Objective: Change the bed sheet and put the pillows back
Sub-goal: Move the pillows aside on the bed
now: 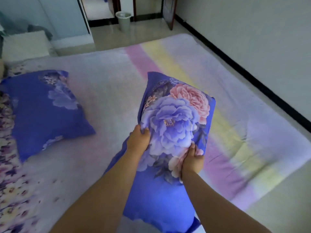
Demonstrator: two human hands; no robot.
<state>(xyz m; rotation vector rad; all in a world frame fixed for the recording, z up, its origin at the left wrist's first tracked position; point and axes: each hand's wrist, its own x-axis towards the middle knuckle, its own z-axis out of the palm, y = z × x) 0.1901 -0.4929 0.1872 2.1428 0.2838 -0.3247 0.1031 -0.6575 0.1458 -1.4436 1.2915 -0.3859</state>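
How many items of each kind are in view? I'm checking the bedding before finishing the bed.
Blue floral pillows: 2, one held by the left hand and right hand, one lying on the bed
Striped bed sheet: 1
Waste bin: 1
Total: 4

A pale plastic waste bin [123, 21] stands on the glossy tiled floor [107, 36], far beyond the fingers, by an open doorway. Left of the fingers, farther off, sits a white cabinet [25, 45]. A black skirting board [235, 56] edges the wall to their right.
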